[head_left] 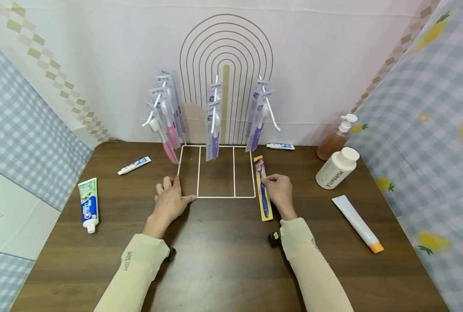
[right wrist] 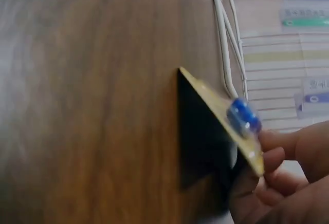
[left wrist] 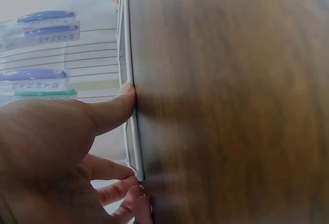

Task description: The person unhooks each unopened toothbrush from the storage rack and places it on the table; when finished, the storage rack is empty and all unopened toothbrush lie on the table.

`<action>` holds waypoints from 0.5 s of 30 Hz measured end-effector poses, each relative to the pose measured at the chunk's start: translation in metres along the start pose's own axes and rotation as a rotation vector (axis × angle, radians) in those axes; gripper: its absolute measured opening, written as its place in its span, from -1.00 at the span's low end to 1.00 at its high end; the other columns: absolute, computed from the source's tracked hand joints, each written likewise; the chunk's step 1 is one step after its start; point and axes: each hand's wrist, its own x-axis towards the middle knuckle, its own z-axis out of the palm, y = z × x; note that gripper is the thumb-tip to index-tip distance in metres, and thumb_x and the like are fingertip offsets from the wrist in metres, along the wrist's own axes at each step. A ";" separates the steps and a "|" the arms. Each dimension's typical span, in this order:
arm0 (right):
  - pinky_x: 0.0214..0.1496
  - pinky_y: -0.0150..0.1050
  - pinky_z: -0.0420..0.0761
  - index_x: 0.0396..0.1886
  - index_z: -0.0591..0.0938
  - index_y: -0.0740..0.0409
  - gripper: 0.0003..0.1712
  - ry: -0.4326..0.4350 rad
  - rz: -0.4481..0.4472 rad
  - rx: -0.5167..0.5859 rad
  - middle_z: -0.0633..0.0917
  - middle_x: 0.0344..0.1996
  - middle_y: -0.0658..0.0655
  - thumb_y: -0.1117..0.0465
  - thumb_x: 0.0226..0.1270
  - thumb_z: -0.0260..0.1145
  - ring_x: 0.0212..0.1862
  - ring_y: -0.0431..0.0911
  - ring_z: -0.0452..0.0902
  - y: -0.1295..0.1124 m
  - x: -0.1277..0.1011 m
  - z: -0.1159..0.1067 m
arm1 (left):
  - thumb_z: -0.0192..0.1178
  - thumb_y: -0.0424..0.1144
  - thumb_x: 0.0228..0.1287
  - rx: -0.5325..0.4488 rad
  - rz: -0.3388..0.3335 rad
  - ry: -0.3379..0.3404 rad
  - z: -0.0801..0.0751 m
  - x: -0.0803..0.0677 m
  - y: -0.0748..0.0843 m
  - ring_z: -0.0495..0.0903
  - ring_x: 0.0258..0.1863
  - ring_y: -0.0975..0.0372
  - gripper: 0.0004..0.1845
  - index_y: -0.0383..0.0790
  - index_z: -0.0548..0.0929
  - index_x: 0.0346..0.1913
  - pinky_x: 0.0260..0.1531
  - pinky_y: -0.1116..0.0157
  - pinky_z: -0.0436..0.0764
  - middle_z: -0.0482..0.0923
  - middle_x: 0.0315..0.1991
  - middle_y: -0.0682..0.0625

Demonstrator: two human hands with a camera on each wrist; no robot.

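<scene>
Left hand [head_left: 170, 203]: loosely spread, touching wire rack [head_left: 223, 197]; press evenly.
Right hand [head_left: 280, 193]: pinches packaged toothbrush [head_left: 263, 193] by its edge; keep it level.
Wire rack: near tabletop's [head_left: 223, 260] far edge.

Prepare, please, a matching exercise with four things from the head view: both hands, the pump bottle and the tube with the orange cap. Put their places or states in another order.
Things
1. Left hand
2. Right hand
3. Pump bottle
4. Tube with orange cap

Places or states
A. Stands behind the white bottle
B. Touches the wire rack at its near left corner
C. Lies nearer to the person than the white bottle
D. Pinches the toothbrush pack with yellow card

Right pairs: 1-B, 2-D, 3-A, 4-C
</scene>
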 end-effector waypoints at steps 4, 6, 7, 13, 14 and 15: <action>-0.36 -0.19 0.70 -0.17 0.94 0.05 -0.74 0.044 0.010 -0.029 0.91 -0.26 0.12 -0.04 0.58 0.57 -0.35 -0.04 0.77 -0.003 -0.008 0.002 | 0.46 0.05 0.58 0.001 0.000 -0.004 -0.002 -0.002 0.002 0.21 0.42 -0.43 0.10 -0.60 0.13 0.77 0.34 -0.42 0.43 0.20 0.57 -0.51; -0.35 -0.19 0.68 -0.22 0.94 0.03 -0.73 0.065 0.005 -0.045 0.91 -0.29 0.10 -0.04 0.57 0.57 -0.34 -0.02 0.76 -0.004 -0.011 0.003 | 0.46 0.04 0.58 -0.004 -0.001 -0.005 -0.003 -0.002 0.003 0.20 0.42 -0.42 0.09 -0.60 0.12 0.77 0.35 -0.42 0.42 0.19 0.58 -0.51; -0.33 -0.19 0.68 -0.24 0.94 0.03 -0.73 0.076 0.000 -0.053 0.91 -0.30 0.09 -0.05 0.56 0.58 -0.32 -0.01 0.77 -0.005 -0.012 0.003 | 0.45 0.04 0.59 0.003 -0.001 -0.004 -0.003 -0.003 0.003 0.21 0.42 -0.42 0.09 -0.60 0.12 0.77 0.34 -0.41 0.43 0.19 0.58 -0.50; -0.28 -0.22 0.67 -0.30 0.95 0.01 -0.73 0.112 -0.016 -0.061 0.92 -0.33 0.05 -0.06 0.48 0.61 -0.28 -0.01 0.78 -0.006 -0.018 0.005 | 0.43 0.02 0.62 0.000 -0.017 -0.013 -0.004 -0.004 0.004 0.20 0.42 -0.39 0.08 -0.58 0.09 0.79 0.38 -0.41 0.40 0.16 0.61 -0.48; -0.30 -0.22 0.68 -0.30 0.95 0.02 -0.75 0.110 -0.014 -0.054 0.92 -0.33 0.06 -0.04 0.48 0.61 -0.30 -0.02 0.79 -0.006 -0.018 0.006 | 0.43 0.03 0.62 -0.001 -0.022 -0.018 -0.005 -0.004 0.004 0.19 0.43 -0.39 0.08 -0.57 0.09 0.80 0.40 -0.42 0.39 0.15 0.62 -0.48; -0.32 -0.22 0.68 -0.30 0.94 0.02 -0.76 0.109 -0.010 -0.049 0.92 -0.34 0.06 -0.03 0.47 0.61 -0.32 -0.03 0.78 -0.006 -0.019 0.007 | 0.42 0.03 0.63 0.000 -0.021 -0.020 -0.004 -0.005 0.004 0.20 0.43 -0.39 0.08 -0.57 0.08 0.80 0.40 -0.42 0.40 0.15 0.62 -0.48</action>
